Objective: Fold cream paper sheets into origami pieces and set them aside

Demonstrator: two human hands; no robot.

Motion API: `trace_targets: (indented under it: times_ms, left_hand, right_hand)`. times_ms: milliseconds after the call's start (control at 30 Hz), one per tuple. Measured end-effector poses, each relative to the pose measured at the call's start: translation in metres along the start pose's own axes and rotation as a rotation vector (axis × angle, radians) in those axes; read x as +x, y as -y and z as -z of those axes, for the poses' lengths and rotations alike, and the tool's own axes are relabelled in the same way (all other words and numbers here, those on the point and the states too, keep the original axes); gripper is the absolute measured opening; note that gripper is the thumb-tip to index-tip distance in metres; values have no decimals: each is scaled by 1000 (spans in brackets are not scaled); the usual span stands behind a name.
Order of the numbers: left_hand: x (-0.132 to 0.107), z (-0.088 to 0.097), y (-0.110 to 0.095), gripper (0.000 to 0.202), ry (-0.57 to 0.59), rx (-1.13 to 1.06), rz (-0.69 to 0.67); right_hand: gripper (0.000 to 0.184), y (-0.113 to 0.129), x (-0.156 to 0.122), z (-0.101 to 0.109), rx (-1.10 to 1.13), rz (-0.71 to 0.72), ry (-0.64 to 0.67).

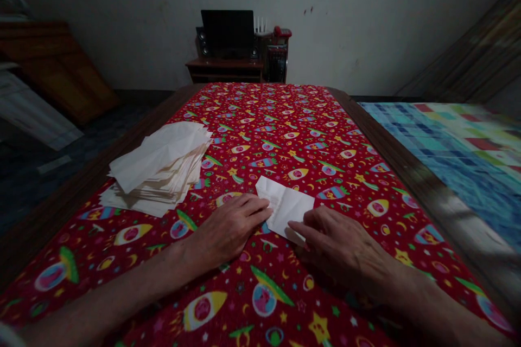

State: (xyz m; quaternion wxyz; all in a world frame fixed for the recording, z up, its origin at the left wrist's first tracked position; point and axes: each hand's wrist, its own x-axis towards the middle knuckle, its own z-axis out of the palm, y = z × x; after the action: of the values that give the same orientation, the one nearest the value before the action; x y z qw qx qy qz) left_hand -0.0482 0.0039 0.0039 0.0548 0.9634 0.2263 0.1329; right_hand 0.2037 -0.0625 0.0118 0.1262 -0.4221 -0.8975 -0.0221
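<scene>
Red cloth (301, 135), printed with rockets and saucers, covers most of the surface (407, 173); brown rim bare along both sides. One small creased white paper sheet (288, 205) lies on the cloth between the two hands, just ahead of the knuckles. Long axis runs roughly left to right, slanted: right end nearer the person, left end farther off.

Left hand (236, 222) comes in from the left, palm down. Its fingers lie close together, tips on the left end of the sheet; cannot tell if its grip pinches the paper or only presses it.

Right hand (344, 241) sits at the opposite end. Index reaches left over the near edge, other fingers bent; a shaded patch shows under that index, perhaps a flap or lifted corner. Thumb mostly hidden, so cannot tell if this grip pinches. Neither hand is plainly nearer: each meets its own end.

Loose stack of white papers (158, 154) stands left and farther out, apart from the sheet, on the left hand's side.
</scene>
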Motion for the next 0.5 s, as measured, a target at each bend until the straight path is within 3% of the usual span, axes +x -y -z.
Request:
trace_targets:
  times_ms: [100, 200, 500]
  left_hand:
    - [-2, -1, 1, 37, 4, 2, -1]
    - [-2, 0, 1, 37, 0, 36, 5]
    - [-2, 2, -2, 40, 7, 127, 11]
  right_hand:
    - [29, 0, 3, 0, -69, 75, -69]
    - [24, -3, 6, -1, -59, 116, -91]
    - [20, -8, 17, -6, 174, 183, -62]
